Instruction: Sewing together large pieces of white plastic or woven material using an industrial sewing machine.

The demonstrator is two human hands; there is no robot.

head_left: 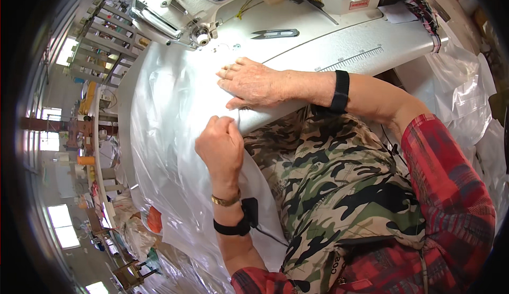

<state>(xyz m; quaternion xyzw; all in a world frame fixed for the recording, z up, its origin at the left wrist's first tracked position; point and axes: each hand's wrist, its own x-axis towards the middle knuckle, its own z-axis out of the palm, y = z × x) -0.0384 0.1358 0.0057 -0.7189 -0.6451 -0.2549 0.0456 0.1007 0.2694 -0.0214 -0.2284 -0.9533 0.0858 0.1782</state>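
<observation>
A thin, glossy white sheet (159,108) lies over the left part of the sewing table and hangs down past its front edge. My left hand (220,145) is closed on the sheet near the table's front edge, its fingertips mostly hidden. Just beyond it, my right hand (254,83) rests palm down on the sheet, fingers stretched toward the needle area. A white sewing machine (164,21) stands in front of my hands, its needle end to the upper left of my right hand.
Thread snips (274,34) lie on the machine bed, above a printed ruler scale (352,58). Crumpled clear plastic (456,98) hangs at the right. A wooden rack (108,42) stands at the far left. Camouflage cloth (344,182) covers my lap.
</observation>
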